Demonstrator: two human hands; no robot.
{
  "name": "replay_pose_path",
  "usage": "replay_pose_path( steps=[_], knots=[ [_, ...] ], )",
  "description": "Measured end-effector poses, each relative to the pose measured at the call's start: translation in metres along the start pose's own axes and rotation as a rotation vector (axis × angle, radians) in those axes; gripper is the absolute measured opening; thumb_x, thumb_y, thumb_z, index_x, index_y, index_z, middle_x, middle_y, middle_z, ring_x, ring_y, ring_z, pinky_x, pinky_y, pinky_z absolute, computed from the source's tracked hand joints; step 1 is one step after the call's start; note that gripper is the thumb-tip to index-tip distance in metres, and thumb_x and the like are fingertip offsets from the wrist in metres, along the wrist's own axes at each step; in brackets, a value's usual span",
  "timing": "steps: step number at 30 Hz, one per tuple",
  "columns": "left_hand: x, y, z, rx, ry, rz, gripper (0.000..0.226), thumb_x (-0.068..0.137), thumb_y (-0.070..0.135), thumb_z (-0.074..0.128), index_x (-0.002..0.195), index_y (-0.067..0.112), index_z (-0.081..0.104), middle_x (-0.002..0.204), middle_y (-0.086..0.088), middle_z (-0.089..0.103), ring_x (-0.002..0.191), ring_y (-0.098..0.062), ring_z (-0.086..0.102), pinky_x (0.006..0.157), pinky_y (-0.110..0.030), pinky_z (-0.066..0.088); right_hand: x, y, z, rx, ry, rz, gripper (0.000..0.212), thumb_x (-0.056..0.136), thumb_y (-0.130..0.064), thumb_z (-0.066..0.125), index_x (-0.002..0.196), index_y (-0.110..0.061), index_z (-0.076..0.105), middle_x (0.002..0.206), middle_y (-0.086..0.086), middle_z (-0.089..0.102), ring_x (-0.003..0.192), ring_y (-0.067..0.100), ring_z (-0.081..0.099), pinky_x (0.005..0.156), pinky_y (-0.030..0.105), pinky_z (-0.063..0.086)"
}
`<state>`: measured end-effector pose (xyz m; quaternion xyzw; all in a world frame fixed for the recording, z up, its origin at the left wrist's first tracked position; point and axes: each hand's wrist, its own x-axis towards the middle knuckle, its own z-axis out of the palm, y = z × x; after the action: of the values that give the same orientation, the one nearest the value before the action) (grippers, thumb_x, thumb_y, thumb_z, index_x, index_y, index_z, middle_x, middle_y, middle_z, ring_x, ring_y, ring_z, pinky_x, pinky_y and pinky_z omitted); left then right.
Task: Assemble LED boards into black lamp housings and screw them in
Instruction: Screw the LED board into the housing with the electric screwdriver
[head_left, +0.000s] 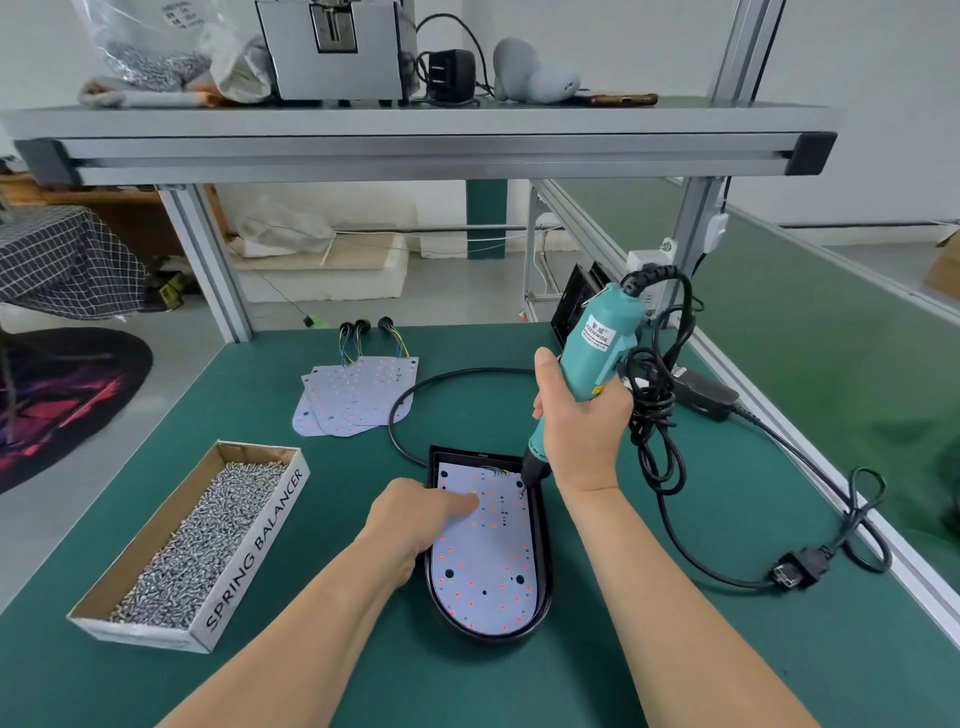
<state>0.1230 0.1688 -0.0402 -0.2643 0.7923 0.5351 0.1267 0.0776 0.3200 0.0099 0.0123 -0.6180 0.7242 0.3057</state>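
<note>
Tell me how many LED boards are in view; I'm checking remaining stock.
4. One LED board sits in the black housing, pressed by the left hand; three overlap behind it: left, middle, right. Others could hide underneath.

One head-worn wide-angle view, looking forward and down. Sits close over the green bench (353, 467); shelf (415, 124) spans upper frame.

Left hand (415, 517), right hand (584, 421), both bare
</note>
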Motion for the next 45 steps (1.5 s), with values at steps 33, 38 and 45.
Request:
replay_pose_path(
  steps=[33,38,45],
  knots=[
    [-0.033,-0.035,-0.060,-0.815,-0.150,-0.012,0.031,0.094,-0.026,0.031,0.101,-0.014,0.059,0.098,-0.027,0.061,0.089,-0.027,0.063,0.055,-0.022,0.059,-0.044,-0.049,-0.058,0.194,0.376,0.221,0.018,0.085,-0.030,0.069,0.089,-0.019,0.055,0.062,-0.006,0.065,0.057,0.014,0.064,0.056,0.022,0.052],
    [-0.046,-0.041,-0.063,-0.895,-0.195,0.058,0.025,0.097,-0.018,0.038,0.095,-0.016,0.063,0.082,-0.024,0.073,0.073,-0.024,0.075,0.057,-0.020,0.058,-0.051,-0.057,-0.055,0.220,0.378,0.217,0.015,0.087,-0.028,0.068,0.086,-0.021,0.054,0.061,-0.004,0.064,0.055,0.014,0.062,0.058,0.026,0.051],
    [-0.062,-0.037,-0.062,-0.952,-0.192,0.102,0.014,0.102,0.001,0.049,0.101,-0.012,0.054,0.079,-0.026,0.073,0.065,-0.021,0.074,0.051,-0.018,0.056,-0.059,-0.060,-0.053,0.242,0.360,0.237,0.016,0.084,-0.029,0.067,0.086,-0.021,0.053,0.062,-0.003,0.063,0.057,0.016,0.062,0.066,0.032,0.050]
  ],
)
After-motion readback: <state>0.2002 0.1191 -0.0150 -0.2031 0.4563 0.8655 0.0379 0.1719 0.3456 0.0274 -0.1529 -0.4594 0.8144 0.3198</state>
